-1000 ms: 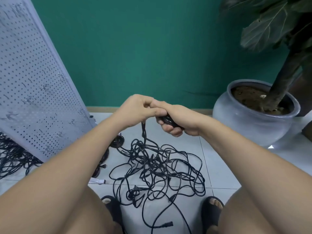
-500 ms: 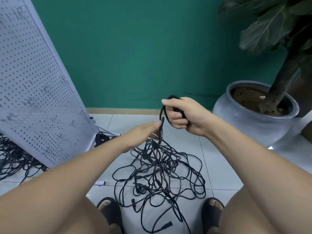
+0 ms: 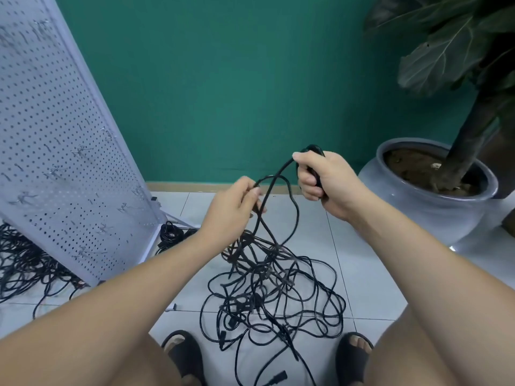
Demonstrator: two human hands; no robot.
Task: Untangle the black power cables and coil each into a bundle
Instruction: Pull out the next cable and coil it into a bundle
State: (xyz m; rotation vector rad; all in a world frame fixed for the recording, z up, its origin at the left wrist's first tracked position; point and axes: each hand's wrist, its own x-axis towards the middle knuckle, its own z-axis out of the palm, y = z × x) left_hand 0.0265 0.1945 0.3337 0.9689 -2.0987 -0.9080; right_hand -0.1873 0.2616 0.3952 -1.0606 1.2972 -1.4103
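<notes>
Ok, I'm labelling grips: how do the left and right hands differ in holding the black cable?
The right hand is higher than the left hand. The right hand fists round a small coil of black power cable; the left hand pinches loose strands. Both hold cable running down to the tangled heap of black cables below.

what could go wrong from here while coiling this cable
1. The cable runs from the coil gripped in the right hand, through the left hand that pinches it, straight down into the tangle. Pulling harder may tighten knots rather than free it.
2. A plug lies loose near the bottom edge. If it belongs to this cable, it could snag a loop and drag the tangle up.
</notes>
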